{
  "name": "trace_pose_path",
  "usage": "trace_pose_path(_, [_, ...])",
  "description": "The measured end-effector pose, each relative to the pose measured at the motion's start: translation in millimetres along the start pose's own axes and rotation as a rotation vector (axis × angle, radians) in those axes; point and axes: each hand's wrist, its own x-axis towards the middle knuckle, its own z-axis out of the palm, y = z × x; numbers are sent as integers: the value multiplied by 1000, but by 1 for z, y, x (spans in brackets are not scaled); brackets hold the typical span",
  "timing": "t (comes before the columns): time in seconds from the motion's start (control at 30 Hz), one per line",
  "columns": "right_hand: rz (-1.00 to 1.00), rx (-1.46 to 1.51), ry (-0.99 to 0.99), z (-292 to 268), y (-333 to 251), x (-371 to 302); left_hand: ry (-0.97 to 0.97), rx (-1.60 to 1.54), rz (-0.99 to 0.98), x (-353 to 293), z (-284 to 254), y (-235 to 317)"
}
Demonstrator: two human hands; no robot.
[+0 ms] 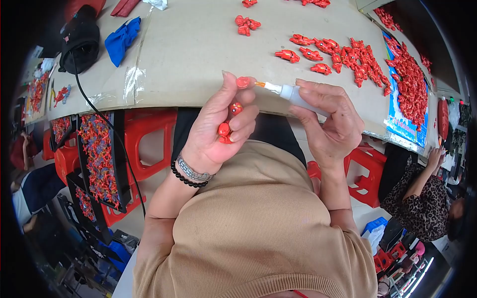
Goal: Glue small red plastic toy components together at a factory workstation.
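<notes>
My left hand (211, 119) is palm up over the table's near edge, closed on small red plastic parts. Thumb and index finger pinch a round red part (242, 82). Under the curled fingers lie another red piece with an eye mark (236, 108) and a red piece with a round end (224, 129). In my right hand (335, 121) is a white squeeze bottle (304, 98), held tilted to the left. Its narrow nozzle, with an orange tip (260, 84), points at the pinched part; I cannot tell whether they touch.
Red toy pieces (320, 47) lie loose on the table (194, 49), and a large heap (410, 84) covers a blue sheet (397, 126). A blue cloth (122, 40) and a black object with a cable (79, 44) sit left. Trays of parts (102, 159) and red stools (146, 144) stand below; another person (422, 208) sits right.
</notes>
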Motion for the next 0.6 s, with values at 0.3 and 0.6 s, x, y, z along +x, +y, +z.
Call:
trace_pose_path(0.3, [27, -93, -87, 0, -5, -1, 0, 4, 1, 0, -3, 0])
trace_pose_path(0.6, [15, -129, -93, 2, -6, 0, 17, 13, 2, -1, -4, 0])
